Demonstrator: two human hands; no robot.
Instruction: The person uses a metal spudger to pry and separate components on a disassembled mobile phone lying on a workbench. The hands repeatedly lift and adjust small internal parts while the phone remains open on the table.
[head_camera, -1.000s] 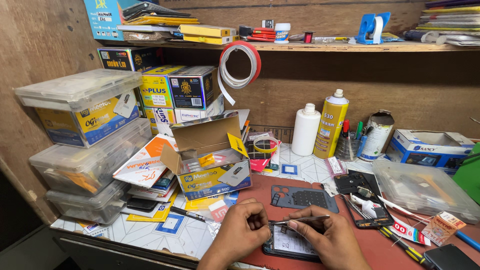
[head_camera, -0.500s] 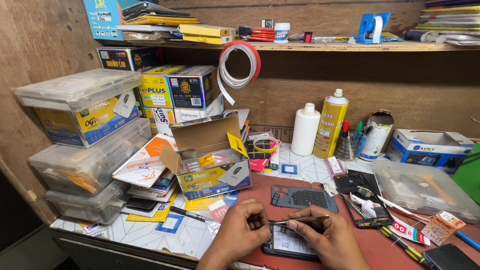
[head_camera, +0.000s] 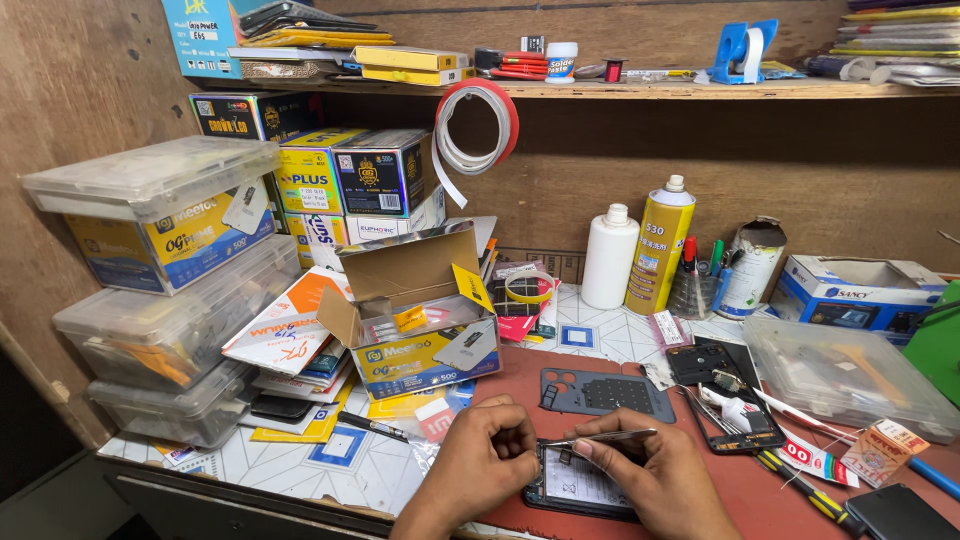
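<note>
An opened phone lies flat on the red mat at the near edge of the bench, its insides facing up. My left hand is curled at the phone's left edge, fingers pressed on its top corner. My right hand grips thin metal tweezers, held level over the phone's upper end with the tips pointing left toward my left fingers. A dark phone back cover with camera cut-outs rests just beyond the phone.
An open cardboard box stands left of the mat, stacked clear plastic bins beyond it. A white bottle and yellow spray can stand at the back. A second dismantled phone, a clear lidded tray and screwdrivers lie at right.
</note>
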